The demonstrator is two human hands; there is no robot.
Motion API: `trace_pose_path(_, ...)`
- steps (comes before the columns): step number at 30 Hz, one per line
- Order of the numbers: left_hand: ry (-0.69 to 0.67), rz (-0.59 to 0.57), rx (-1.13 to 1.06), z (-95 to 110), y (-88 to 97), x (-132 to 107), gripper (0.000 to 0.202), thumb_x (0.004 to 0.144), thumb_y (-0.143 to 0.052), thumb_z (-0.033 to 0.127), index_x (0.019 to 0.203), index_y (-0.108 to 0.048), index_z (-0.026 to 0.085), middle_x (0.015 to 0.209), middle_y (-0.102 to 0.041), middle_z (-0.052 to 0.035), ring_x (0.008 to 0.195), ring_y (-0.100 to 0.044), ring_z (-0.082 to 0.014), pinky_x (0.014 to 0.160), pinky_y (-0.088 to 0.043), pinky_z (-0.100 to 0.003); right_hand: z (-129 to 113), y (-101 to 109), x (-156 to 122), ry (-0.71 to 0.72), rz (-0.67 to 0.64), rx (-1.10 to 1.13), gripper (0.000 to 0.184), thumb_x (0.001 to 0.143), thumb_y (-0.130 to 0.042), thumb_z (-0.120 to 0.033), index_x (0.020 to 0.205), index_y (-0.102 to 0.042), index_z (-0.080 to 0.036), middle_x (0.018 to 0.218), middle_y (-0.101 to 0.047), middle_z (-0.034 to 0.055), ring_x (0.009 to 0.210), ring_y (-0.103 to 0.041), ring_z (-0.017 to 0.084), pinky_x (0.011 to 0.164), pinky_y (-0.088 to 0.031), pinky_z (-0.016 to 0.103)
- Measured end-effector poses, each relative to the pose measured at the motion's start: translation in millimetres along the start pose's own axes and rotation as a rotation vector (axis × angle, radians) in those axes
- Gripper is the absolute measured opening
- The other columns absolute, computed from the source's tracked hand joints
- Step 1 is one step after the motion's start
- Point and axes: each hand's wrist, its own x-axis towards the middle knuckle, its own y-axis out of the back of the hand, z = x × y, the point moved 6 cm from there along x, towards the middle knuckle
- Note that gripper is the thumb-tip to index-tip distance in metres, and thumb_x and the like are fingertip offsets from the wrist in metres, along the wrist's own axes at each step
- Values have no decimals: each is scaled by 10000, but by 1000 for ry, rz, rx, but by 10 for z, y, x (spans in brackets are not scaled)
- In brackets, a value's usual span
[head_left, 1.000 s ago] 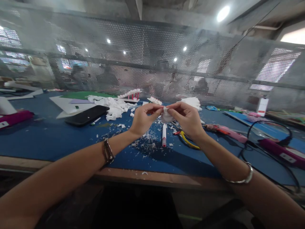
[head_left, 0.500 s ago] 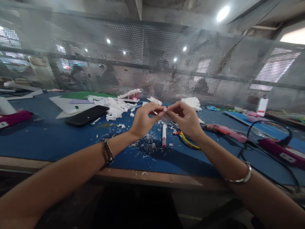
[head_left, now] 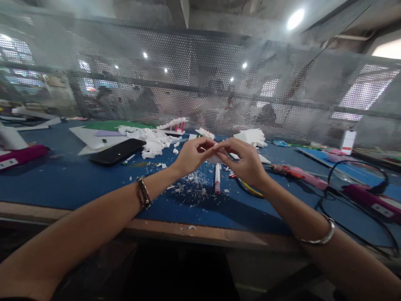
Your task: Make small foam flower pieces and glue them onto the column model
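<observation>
My left hand [head_left: 194, 155] and my right hand [head_left: 242, 159] meet above the middle of the blue table [head_left: 103, 188]. Their fingertips are pinched together. A small pale piece [head_left: 214, 158] shows just beneath the fingers; what it is I cannot make out, nor which hand holds it, as the fingers hide most of it. Below the hands lies a white pen-like tube [head_left: 217, 179] with a red end. White shavings [head_left: 191, 188] are scattered around it. A yellow-handled tool [head_left: 252, 190] lies partly behind my right wrist.
A black phone [head_left: 117, 151] and crumpled white tissue [head_left: 153, 140] lie to the left. Behind stands a small white rack [head_left: 175, 124] with red posts. On the right are a pink pen-like tool [head_left: 300, 175], a looped black cable [head_left: 328, 175] and a magenta device [head_left: 371, 200].
My right fingers have shifted and curl over the left fingertips. The small white piece seen between the fingertips is now covered. The view has moved slightly.
</observation>
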Motion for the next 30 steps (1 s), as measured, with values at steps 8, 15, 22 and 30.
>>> trace_pose_path(8,114,-128,-236,-168,-48,40,94,691,-568,245,661,-574,156,620,-564,-16,544,-501,-71,512,-421,-195,-28,55,40,12,-53,-93,132,742,-487,-162,784,-598,-218,738,-608,2,681,-538,104,617,-430,251)
trace_pose_path(15,169,-165,-356,-184,-42,44,106,679,-571,252,623,-551,165,558,-529,5,493,-478,-62,463,-399,-185,10,32,13,-18,-74,-44,159,724,-538,-256,859,-590,-189,792,-630,17,684,-566,103,631,-470,234)
trace_pose_path(22,189,-237,-316,-141,-72,13,120,670,-590,271,611,-563,170,542,-538,9,502,-493,-73,475,-411,-195,-27,47,37,2,-105,-51,134,736,-506,-171,812,-610,-206,752,-617,8,684,-561,100,613,-449,231)
trace_pose_path(30,230,-295,-422,-220,-132,-3,114,719,-510,192,628,-573,169,582,-556,-1,537,-533,-71,540,-456,-203,-115,75,23,197,-63,-216,133,772,-486,-193,794,-610,-236,747,-630,9,748,-561,127,666,-428,266)
